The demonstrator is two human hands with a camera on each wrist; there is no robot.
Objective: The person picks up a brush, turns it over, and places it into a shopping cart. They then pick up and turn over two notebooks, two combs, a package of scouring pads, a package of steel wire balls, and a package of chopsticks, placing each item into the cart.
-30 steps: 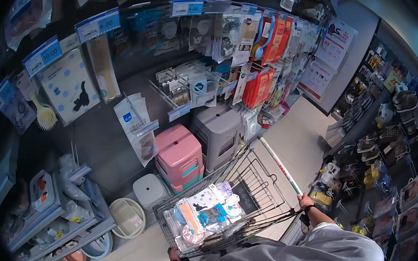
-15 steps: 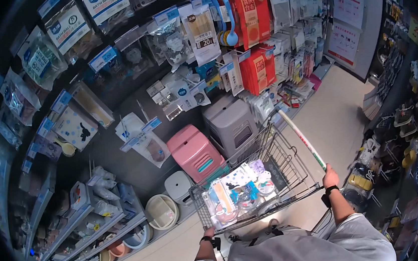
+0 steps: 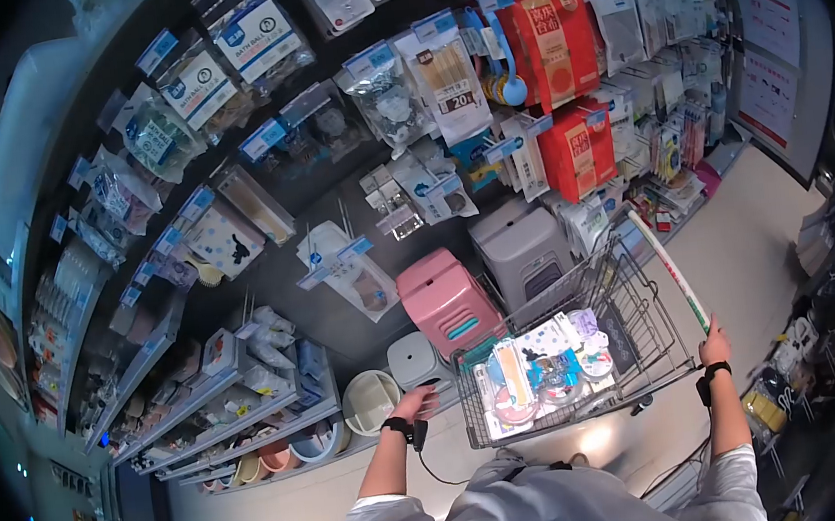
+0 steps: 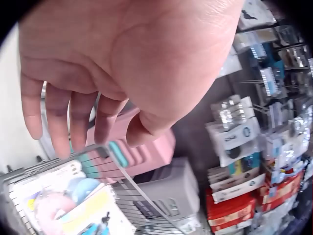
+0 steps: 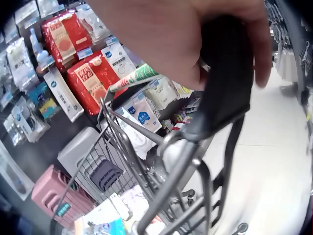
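**Wire, plastic and glossy film**

The shopping cart point(image 3: 586, 345) is bare grey metal wire with a dull sheen; its handle point(image 3: 673, 274) is smooth plastic printed white, green and red, and the end grip point(image 5: 227, 78) is matt black. The pink stool point(image 3: 449, 303) and the grey stool point(image 3: 524, 253) are moulded plastic with a satin finish. The hanging packets point(image 3: 450, 72) are clear, glossy film over printed card. The floor point(image 3: 739, 260) is pale, polished tile. The person's sleeve point(image 3: 523, 517) is matt grey cloth.
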